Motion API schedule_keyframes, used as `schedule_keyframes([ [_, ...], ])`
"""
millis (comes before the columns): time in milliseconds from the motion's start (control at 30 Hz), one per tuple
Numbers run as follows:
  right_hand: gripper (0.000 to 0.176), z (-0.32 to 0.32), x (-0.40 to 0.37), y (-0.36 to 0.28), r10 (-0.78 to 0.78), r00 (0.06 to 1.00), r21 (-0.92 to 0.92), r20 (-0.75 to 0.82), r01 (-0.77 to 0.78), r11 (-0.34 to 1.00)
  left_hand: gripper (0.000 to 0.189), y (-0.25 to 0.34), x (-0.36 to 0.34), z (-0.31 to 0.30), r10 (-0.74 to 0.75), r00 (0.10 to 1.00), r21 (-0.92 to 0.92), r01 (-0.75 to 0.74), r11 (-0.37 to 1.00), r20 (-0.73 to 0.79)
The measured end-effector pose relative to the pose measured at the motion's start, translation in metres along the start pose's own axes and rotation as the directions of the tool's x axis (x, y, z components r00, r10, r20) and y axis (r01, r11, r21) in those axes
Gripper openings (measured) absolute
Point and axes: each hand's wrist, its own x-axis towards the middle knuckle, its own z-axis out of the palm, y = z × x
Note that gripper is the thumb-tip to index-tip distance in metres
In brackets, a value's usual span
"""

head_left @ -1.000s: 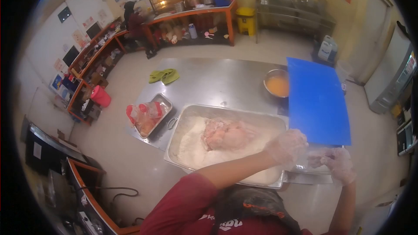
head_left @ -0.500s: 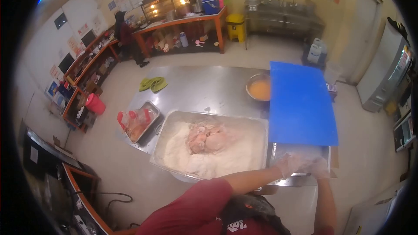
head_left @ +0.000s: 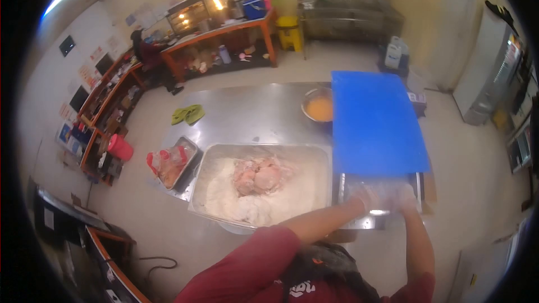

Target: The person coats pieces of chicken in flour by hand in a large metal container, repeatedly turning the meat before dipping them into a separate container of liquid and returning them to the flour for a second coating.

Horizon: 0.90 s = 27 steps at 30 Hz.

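Observation:
My left hand (head_left: 364, 198) and my right hand (head_left: 405, 196), both in clear plastic gloves, are over a shallow metal tray (head_left: 343, 189) at the table's right front. Motion smears their fingers, and I cannot make out whether anything is between them. A blue sheet or board (head_left: 377, 123) covers the area just beyond the hands and overlaps the tray's far edge. To the left of my left hand stands a large metal pan (head_left: 331, 160) of white flour (head_left: 300, 199), with raw, flour-dusted chicken pieces (head_left: 261, 177) heaped in its middle.
A bowl of orange liquid (head_left: 319, 109) sits beside the blue sheet. At the table's left are a small tray (head_left: 193, 160) with a plastic bag of raw meat (head_left: 168, 164) and a green cloth (head_left: 188, 114). Far back left, a person (head_left: 150, 59) stands at a counter.
The view has shifted, so the table's things appear slightly further left. Both my hands stay over the tray, with small, blurred movements. The person at the back leans closer to the counter.

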Motion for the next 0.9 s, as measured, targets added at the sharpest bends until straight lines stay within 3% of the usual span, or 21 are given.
schedule_keyframes([
  [33, 0.032, -0.023, -0.002, -0.006, -0.095, 0.995, -0.061, 0.032, 0.097, 0.993, 0.038, 0.000, -0.005, -0.013, 0.027, 1.000, 0.004, -0.027, 1.000, -0.012],
  [67, 0.043, -0.042, -0.007, -0.011, 0.059, 0.995, 0.129, 0.079, -0.069, 0.989, 0.037, -0.007, 0.002, 0.006, 0.081, 0.990, 0.022, -0.079, 0.997, -0.113],
  [100, 0.044, -0.040, -0.008, -0.003, 0.146, 0.989, 0.399, 0.000, -0.134, 0.907, 0.036, -0.014, 0.010, 0.026, 0.135, 0.968, 0.050, -0.127, 0.991, -0.212],
  [133, 0.045, -0.101, -0.022, -0.024, 0.166, 0.964, 0.456, 0.206, -0.245, 0.855, 0.027, -0.005, -0.001, 0.010, 0.295, 0.946, 0.249, -0.256, 0.934, -0.135],
  [167, 0.048, -0.058, -0.011, -0.001, 0.302, 0.932, 0.446, 0.202, -0.362, 0.819, 0.024, -0.004, -0.002, -0.012, 0.338, 0.936, 0.297, -0.298, 0.907, -0.096],
  [200, 0.044, -0.086, -0.036, -0.020, 0.379, 0.923, 0.472, -0.060, -0.308, 0.826, 0.022, -0.003, -0.004, -0.033, 0.380, 0.923, 0.340, -0.340, 0.877, -0.057],
  [267, 0.035, -0.142, -0.044, -0.029, 0.427, 0.883, 0.615, 0.196, -0.449, 0.648, 0.020, -0.006, 0.005, -0.045, 0.344, 0.938, 0.410, -0.303, 0.860, -0.029],
  [367, 0.028, -0.175, -0.055, -0.043, 0.376, 0.876, 0.854, 0.301, -0.424, 0.302, 0.020, -0.002, 0.003, -0.078, 0.349, 0.936, 0.339, -0.340, 0.877, 0.038],
  [467, 0.026, -0.149, -0.036, -0.022, 0.328, 0.887, 0.797, 0.323, -0.443, 0.411, 0.022, -0.012, 0.011, -0.076, 0.449, 0.893, 0.262, -0.426, 0.866, -0.035],
  [567, 0.023, -0.170, -0.042, -0.039, 0.358, 0.877, 0.765, 0.321, -0.463, 0.448, 0.023, -0.001, 0.013, -0.094, 0.165, 0.981, 0.119, -0.177, 0.977, 0.101],
  [667, 0.020, -0.165, -0.042, -0.041, 0.386, 0.878, 0.782, 0.283, -0.445, 0.436, 0.021, -0.006, 0.018, -0.087, 0.295, 0.955, 0.257, -0.296, 0.920, 0.044],
  [767, 0.012, -0.191, -0.050, -0.062, 0.285, 0.944, 0.788, 0.163, -0.299, 0.539, 0.015, -0.010, 0.022, -0.084, 0.417, 0.894, 0.336, -0.448, 0.828, 0.166],
  [800, 0.016, -0.164, -0.044, -0.036, 0.259, 0.930, 0.939, 0.262, -0.308, 0.157, 0.014, -0.017, 0.023, -0.071, 0.467, 0.884, 0.334, -0.451, 0.828, 0.035],
  [833, 0.020, -0.135, -0.037, -0.015, 0.182, 0.913, 0.915, 0.364, -0.314, -0.255, 0.013, -0.027, 0.017, -0.056, 0.500, 0.861, 0.334, -0.446, 0.830, -0.094],
  [867, 0.021, -0.143, -0.037, -0.031, 0.296, 0.907, 0.935, 0.301, -0.341, 0.093, 0.014, -0.030, 0.001, -0.059, 0.482, 0.870, 0.315, -0.432, 0.845, -0.099],
  [900, 0.022, -0.162, -0.041, -0.047, 0.376, 0.909, 0.834, 0.181, -0.344, 0.431, 0.016, -0.026, -0.018, -0.077, 0.468, 0.877, 0.297, -0.421, 0.857, -0.107],
])
